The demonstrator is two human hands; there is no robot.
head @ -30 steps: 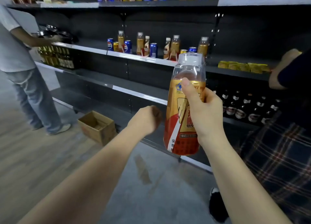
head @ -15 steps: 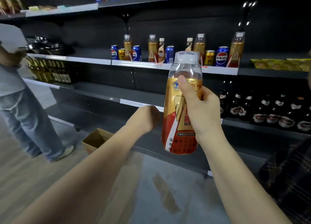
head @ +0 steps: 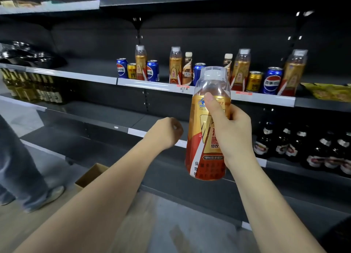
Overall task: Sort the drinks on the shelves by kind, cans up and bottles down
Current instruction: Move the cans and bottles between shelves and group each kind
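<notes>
A: Head view: the right hand (head: 230, 131) is wrapped round the gold-and-red bottle (head: 208, 123), thumb up its label, holding it upright in the air in front of the shelving, touching no shelf.

B: Why upright?

A: Probably so it can be stood straight down. Bottles belong low, and the lower shelf (head: 106, 117) behind it has bare room.

B: The left hand (head: 165, 132)?

A: Curled into a loose fist beside the bottle, holding nothing.

B: Further out?

A: The middle shelf (head: 152, 85) holds bottles and cans mixed, so sorting looks far from done. Dark bottles (head: 296, 146) stand lower right.
</notes>
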